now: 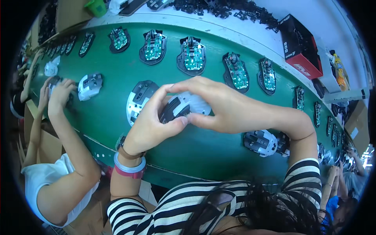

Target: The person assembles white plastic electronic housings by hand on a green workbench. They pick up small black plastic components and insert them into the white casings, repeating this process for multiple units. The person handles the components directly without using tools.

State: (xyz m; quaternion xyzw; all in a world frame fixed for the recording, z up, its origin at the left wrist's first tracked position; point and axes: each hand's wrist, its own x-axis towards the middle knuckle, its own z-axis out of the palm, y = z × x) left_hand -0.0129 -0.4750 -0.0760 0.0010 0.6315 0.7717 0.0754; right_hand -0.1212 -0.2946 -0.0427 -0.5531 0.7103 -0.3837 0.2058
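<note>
Between both my hands is a computer mouse shell [181, 106], white with dark grey and black parts. My left hand [154, 121] curls round its left side, thumb along the near edge. Reaching over from the right, my right hand [213, 103] has its fingers on the far side and its thumb at the near end. Part of the shell is hidden by the fingers. Just left of it, another white and grey mouse shell [140, 100] lies on the green work surface [188, 150], partly behind my left hand.
Mouse bases with green circuit boards [193, 56] line the far side. More shells [260, 143] lie right, and one shell [90, 86] left. At left a co-worker's hands [60, 92] handle a part. A black and red box [300, 47] stands on the back ledge.
</note>
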